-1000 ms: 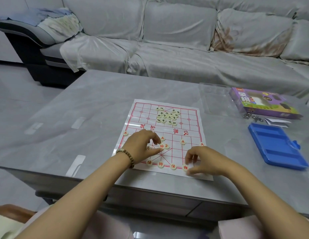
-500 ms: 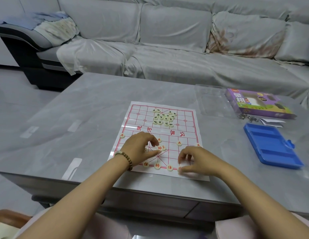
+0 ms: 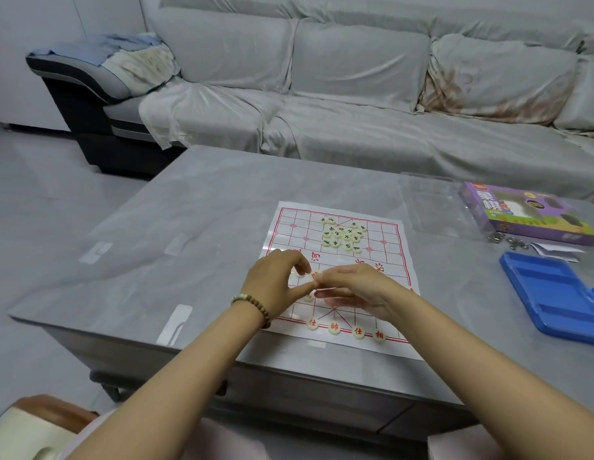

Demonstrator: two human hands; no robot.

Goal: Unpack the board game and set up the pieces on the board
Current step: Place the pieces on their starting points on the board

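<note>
Lying flat by the near edge of the grey stone-look tabletop (image 3: pixel 206 227), the paper board (image 3: pixel 393 260) is carrying a heap of black-lettered pieces (image 3: pixel 343 235) on its far half and four red-lettered pieces (image 3: pixel 333 328) lined along its near row. The left hand (image 3: pixel 275 277), wearing a bead bracelet (image 3: pixel 255 303), is curling its fingers over loose pieces at mid-board, and the right hand (image 3: pixel 358 290) is reaching in to meet its thumb; blur is hiding whether either is pinching a piece. Toward the right edge, a purple game box (image 3: pixel 527 214), a clear lid (image 3: pixel 431 200), small metal rings (image 3: pixel 507 240) and a blue tray (image 3: pixel 554 293) are sitting. A cloth-draped grey sofa (image 3: pixel 355 94) is running beyond the far edge, above a pale tiled floor (image 3: pixel 40 210)
</note>
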